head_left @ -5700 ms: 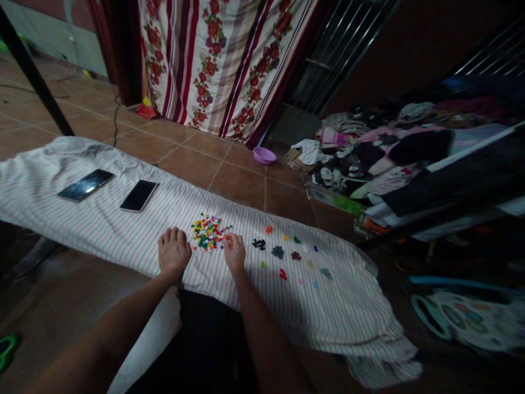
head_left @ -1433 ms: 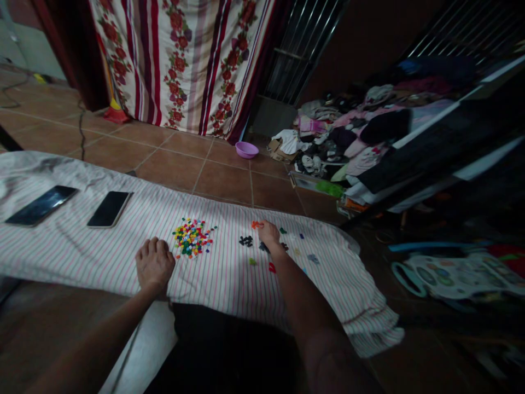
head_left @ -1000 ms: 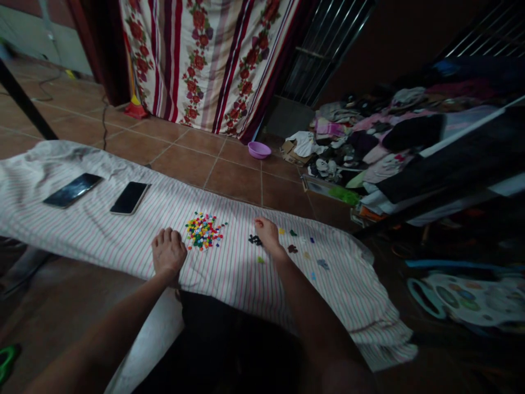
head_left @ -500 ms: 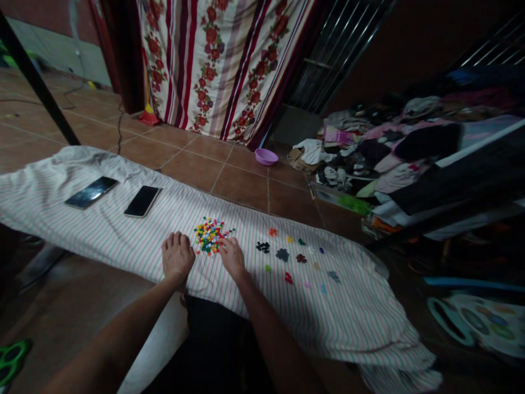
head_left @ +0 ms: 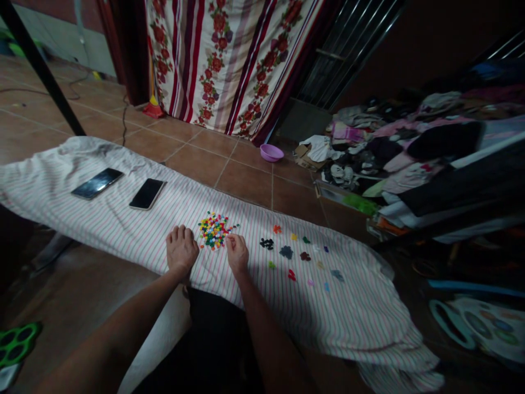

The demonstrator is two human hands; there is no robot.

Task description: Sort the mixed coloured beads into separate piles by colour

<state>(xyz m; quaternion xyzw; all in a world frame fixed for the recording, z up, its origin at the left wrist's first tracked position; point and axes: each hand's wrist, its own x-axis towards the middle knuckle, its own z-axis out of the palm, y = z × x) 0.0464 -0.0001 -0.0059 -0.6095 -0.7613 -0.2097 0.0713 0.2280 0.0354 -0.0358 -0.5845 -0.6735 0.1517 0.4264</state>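
A mixed pile of small colourful pieces, perhaps beads, lies on the striped cloth. Flat on the cloth, just left of the pile, rests my left hand, palm down and holding nothing. At the pile's right edge my right hand has its thumb and fingers pinched together; whatever is between the tips is too small to make out. Farther right are small single-colour groups, among them black pieces, dark grey pieces, brown pieces, orange pieces and red pieces.
Two phones, a left one and a right one, lie on the cloth's left part. Beyond it, a purple basin stands on the tiled floor before a flowered curtain. Heaped clothes fill the back right.
My right hand has drawn back from among the mixed pieces to the pile's right edge, its fingers now closed. My left hand stays flat. The view has shifted slightly.
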